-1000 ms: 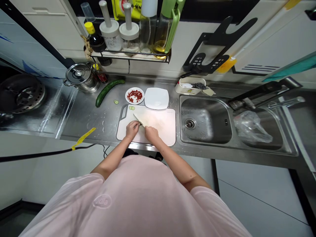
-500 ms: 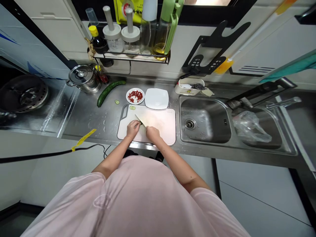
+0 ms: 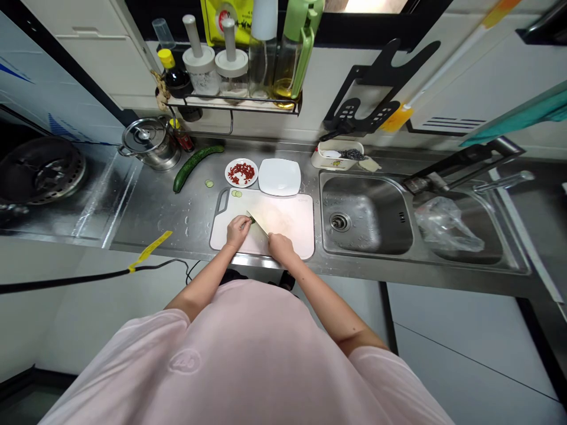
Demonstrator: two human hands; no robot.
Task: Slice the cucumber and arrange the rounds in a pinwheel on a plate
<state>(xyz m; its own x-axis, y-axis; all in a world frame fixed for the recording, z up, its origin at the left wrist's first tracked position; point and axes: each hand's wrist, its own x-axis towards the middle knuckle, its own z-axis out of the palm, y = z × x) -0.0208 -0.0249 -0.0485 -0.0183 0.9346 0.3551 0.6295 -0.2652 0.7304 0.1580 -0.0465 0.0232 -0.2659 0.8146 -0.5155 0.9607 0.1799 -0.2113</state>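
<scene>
Over the white cutting board (image 3: 292,215), my right hand (image 3: 281,247) is closed around the handle of a kitchen knife (image 3: 258,223), its blade pointing up and left. My left hand (image 3: 238,231) pinches a small dark green piece of cucumber (image 3: 252,219) beside the blade; most of the piece is hidden by the fingers. Two pale cucumber slices (image 3: 237,193) lie near the board's top left corner. Behind the board stand a small plate of chopped red pieces (image 3: 241,172) and a white square plate (image 3: 279,176).
A long cucumber (image 3: 195,167) and more cucumber slices (image 3: 209,183) lie left on the steel counter. A lidded pot (image 3: 150,144) stands farther left. The sink (image 3: 367,212) adjoins the board's right side. Above hangs a rack (image 3: 234,105) with jars and bottles.
My right hand has shifted slightly right and down with the knife, and the blade is turned more edge-on. The left hand stays almost in place.
</scene>
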